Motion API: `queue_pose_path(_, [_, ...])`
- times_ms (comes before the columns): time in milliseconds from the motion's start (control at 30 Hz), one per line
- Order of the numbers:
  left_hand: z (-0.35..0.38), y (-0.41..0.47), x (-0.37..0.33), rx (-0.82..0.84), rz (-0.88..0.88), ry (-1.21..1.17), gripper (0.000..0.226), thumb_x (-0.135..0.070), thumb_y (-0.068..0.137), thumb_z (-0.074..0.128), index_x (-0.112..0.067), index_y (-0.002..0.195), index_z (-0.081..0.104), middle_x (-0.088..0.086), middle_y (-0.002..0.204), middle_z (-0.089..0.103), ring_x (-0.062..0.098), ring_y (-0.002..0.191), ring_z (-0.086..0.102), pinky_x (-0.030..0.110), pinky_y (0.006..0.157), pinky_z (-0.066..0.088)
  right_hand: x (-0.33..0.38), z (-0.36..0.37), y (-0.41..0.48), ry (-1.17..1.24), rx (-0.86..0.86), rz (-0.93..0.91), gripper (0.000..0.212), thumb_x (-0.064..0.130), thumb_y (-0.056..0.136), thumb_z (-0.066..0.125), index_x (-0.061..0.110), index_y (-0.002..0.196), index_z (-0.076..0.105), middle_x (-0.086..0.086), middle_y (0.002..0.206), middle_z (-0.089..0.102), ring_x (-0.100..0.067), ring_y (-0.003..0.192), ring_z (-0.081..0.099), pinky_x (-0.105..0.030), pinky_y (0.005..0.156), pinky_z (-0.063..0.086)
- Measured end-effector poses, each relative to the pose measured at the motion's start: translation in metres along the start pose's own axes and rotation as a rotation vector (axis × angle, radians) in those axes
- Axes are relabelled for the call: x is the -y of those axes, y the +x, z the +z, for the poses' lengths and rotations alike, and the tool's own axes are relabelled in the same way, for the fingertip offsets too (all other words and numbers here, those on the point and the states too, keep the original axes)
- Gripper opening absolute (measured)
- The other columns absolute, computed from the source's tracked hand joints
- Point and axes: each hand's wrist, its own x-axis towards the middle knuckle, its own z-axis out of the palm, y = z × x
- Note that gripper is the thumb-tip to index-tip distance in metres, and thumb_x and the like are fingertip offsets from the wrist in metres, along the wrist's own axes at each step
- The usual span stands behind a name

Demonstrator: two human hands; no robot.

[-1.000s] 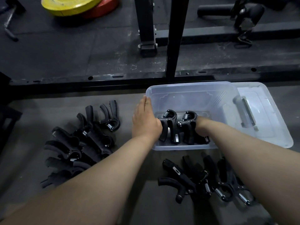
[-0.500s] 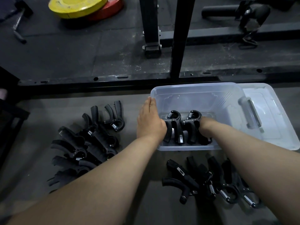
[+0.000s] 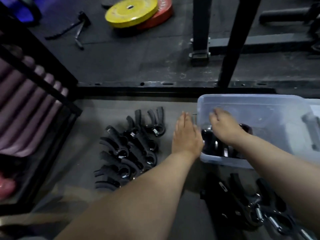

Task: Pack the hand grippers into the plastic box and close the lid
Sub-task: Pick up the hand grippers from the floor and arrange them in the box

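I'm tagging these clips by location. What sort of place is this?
Most likely a gym or weight room: a yellow weight plate and a red weight plate lie on the dark rubber floor, a black rack upright stands behind, and many hand grippers lie about.

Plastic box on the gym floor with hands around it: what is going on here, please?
A person is packing black hand grippers into a clear plastic box. The left hand lies flat against its left wall; the right hand hovers over the packed grippers inside and seems to hold nothing. More wait on the floor in a left pile and a near pile. The lid lies beside the box, not yet on.
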Motion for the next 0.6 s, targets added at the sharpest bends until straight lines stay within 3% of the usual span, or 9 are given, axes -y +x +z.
queue_pose_path(67, [-0.006, -0.003, 0.019, -0.031, -0.055, 0.007, 0.054, -0.022, 0.102, 0.033, -0.011, 0.153, 0.021, 0.006, 0.162, 0.015, 0.020, 0.149, 0.012, 0.031, 0.120, 0.007, 0.024, 0.019, -0.007, 0.021, 0.014, -0.108, 0.041, 0.026, 0.103, 0.038, 0.001, 0.135, 0.043, -0.024, 0.135, 0.047, -0.039, 0.128, 0.044, -0.038, 0.102, 0.035])
queue_pose_path(133, [-0.013, -0.002, 0.041, -0.022, -0.105, 0.066, 0.055, -0.023, 0.101, 0.034, -0.012, 0.153, 0.022, 0.005, 0.162, 0.016, 0.020, 0.149, 0.012, 0.033, 0.120, 0.009, 0.036, 0.037, -0.013, -0.060, 0.078, -0.143, 0.059, 0.028, 0.101, 0.041, 0.003, 0.151, 0.021, -0.026, 0.154, 0.021, -0.041, 0.142, 0.026, -0.044, 0.113, 0.028])
queue_pose_path(233, [-0.026, 0.003, 0.074, 0.016, -0.186, 0.160, 0.055, -0.022, 0.099, 0.034, -0.014, 0.152, 0.026, 0.002, 0.161, 0.019, 0.019, 0.148, 0.014, 0.035, 0.120, 0.011, 0.037, 0.056, -0.013, -0.167, 0.112, -0.075, 0.068, 0.025, 0.101, 0.040, 0.009, 0.155, 0.002, -0.024, 0.158, -0.016, -0.046, 0.145, 0.010, -0.049, 0.113, 0.023])
queue_pose_path(367, [-0.041, 0.013, 0.102, 0.101, -0.305, 0.220, 0.056, -0.016, 0.091, 0.040, -0.015, 0.147, 0.038, 0.002, 0.159, 0.026, 0.021, 0.146, 0.019, 0.035, 0.119, 0.015, 0.034, 0.058, -0.014, -0.054, 0.050, -0.086, 0.062, 0.019, 0.101, 0.040, 0.010, 0.155, 0.009, -0.013, 0.160, -0.018, -0.033, 0.149, 0.000, -0.043, 0.113, 0.024])
queue_pose_path(500, [-0.044, 0.028, 0.113, 0.158, -0.324, 0.273, 0.053, -0.015, 0.090, 0.043, -0.015, 0.143, 0.044, 0.004, 0.155, 0.033, 0.025, 0.143, 0.026, 0.034, 0.117, 0.019, 0.033, 0.051, -0.019, 0.038, 0.078, -0.086, 0.064, 0.026, 0.102, 0.040, 0.020, 0.157, 0.005, -0.001, 0.162, -0.017, -0.024, 0.150, 0.008, -0.037, 0.113, 0.022])
queue_pose_path(600, [-0.041, 0.041, 0.111, 0.194, -0.347, 0.301, 0.049, -0.015, 0.089, 0.046, -0.016, 0.138, 0.050, 0.007, 0.146, 0.044, 0.029, 0.135, 0.038, 0.036, 0.114, 0.030, 0.033, 0.051, -0.020, 0.043, 0.092, -0.063, 0.066, 0.030, 0.102, 0.040, 0.024, 0.156, 0.002, 0.003, 0.161, -0.020, -0.029, 0.148, 0.016, -0.041, 0.111, 0.027])
